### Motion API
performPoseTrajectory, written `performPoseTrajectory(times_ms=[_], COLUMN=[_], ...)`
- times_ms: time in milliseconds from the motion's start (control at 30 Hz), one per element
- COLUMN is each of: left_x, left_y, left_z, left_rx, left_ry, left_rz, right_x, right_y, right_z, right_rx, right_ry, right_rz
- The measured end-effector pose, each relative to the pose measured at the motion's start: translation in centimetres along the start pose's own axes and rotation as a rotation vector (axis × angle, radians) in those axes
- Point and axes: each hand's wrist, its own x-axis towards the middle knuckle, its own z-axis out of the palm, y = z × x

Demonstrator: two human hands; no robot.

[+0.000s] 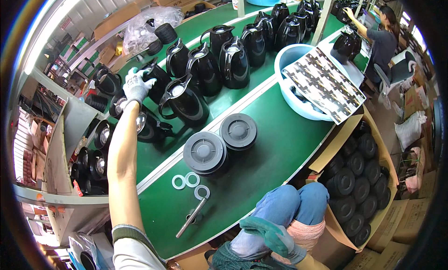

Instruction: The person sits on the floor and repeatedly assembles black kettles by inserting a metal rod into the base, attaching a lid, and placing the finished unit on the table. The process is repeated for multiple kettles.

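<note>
My left hand (136,86), in a white glove, reaches far out to the left. Its fingers close at the handle side of a black jug (157,79) that leans to the left; part of the grip is hidden. My right hand (270,235), in a green-coated glove, rests by my lap with its fingers extended and nothing in them. Several upright black jugs (234,63) stand beyond, and one nearer jug (186,104) shows its round top opening. Two stacks of grey round lids (203,151) stand before me. Nearby lie pale rings (178,182) and a metal rod (192,217).
A light-blue basin (280,67) with a printed sheet (326,83) across it stands right. Below it, an open carton (322,153) holds black round parts (344,181). Jugs with shiny openings lie on their sides at left (149,125). A co-worker (385,41) handles jugs at far right.
</note>
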Motion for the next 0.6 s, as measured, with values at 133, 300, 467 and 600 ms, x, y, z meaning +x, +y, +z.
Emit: performPoseTrajectory(times_ms=[133, 300, 467, 600], left_x=[-3.2, -18.0, -24.7, -26.5], left_y=[-1.2, -0.9, -4.0, -2.8], left_z=[0.8, -6.4, -4.5, -8.2], left_rx=[-0.167, -0.409, -0.183, -0.218], left_ry=[0.124, 0.225, 0.178, 0.161], left_rz=[0.249, 0.182, 0.059, 0.015], right_x=[0.1, 1.4, 1.4, 0.0], right_y=[0.8, 1.7, 3.8, 1.9], right_z=[-1.2, -1.3, -1.2, 0.8], right_rx=[-0.129, -0.050, -0.116, -0.273], right_ry=[0.028, 0.059, -0.003, 0.052], right_rz=[0.011, 0.009, 0.004, -0.045])
